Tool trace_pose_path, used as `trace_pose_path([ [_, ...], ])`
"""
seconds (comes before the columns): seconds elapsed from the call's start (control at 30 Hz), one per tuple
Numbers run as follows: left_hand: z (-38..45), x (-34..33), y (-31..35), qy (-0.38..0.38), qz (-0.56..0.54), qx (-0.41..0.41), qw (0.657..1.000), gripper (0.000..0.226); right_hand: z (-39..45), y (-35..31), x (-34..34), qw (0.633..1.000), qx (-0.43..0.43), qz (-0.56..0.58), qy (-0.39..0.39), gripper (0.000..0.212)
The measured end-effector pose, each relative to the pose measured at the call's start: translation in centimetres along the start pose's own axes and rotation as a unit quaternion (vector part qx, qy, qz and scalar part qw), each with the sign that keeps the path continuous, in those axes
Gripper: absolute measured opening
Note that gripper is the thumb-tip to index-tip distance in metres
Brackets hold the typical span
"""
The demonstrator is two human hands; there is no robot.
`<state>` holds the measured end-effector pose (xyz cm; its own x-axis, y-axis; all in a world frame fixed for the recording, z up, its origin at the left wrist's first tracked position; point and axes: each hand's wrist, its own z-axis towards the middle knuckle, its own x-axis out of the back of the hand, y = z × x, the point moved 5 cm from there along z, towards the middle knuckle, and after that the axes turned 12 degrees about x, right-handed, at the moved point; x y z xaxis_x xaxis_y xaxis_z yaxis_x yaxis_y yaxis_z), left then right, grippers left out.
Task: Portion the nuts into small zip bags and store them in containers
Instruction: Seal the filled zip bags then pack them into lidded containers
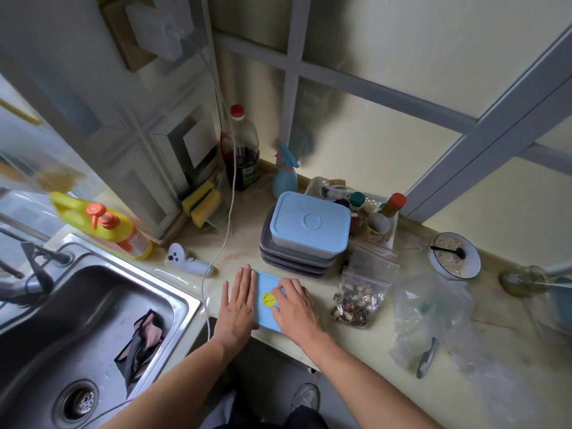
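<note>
Pale stone counter (235, 255) in a kitchen corner, steel sink (93, 320) at left, frosted glass panels behind. Blue box (266, 314) sits near the front edge. L hand (240, 305) lies flat on its left side, fingers straight & together. R hand (294, 305) presses the lid, fingers bent, spread by the yellow valve (268, 299). Bag of nuts (360, 297) just right; 4 stacked containers (306, 233) behind.
</note>
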<state>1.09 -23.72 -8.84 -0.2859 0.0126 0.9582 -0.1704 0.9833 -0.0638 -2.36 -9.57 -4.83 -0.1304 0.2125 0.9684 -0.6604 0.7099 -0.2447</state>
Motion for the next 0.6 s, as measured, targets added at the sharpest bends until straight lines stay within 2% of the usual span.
trace_pose_path([
  [0.17, 0.1, 0.0, 0.1, -0.023, -0.002, 0.006, 1.000, 0.144, 1.6, -1.0, -0.5, 0.999, -0.022, -0.028, -0.030, 0.048],
  [0.37, 0.1, -0.2, 0.2, -0.032, -0.015, 0.018, 0.999, 0.141, 2.4, -1.0, -1.1, 0.997, -0.050, -0.042, -0.031, 0.037],
  [0.5, 0.1, 0.1, 0.3, -0.024, -0.015, 0.021, 0.999, 0.139, 2.6, -1.4, -1.3, 0.995, -0.100, -0.021, -0.022, 0.037],
  [0.6, 0.3, -0.2, 0.4, -0.020, -0.022, 0.024, 0.999, 0.133, 2.4, -1.6, -2.1, 0.986, -0.160, 0.004, -0.047, 0.039],
])
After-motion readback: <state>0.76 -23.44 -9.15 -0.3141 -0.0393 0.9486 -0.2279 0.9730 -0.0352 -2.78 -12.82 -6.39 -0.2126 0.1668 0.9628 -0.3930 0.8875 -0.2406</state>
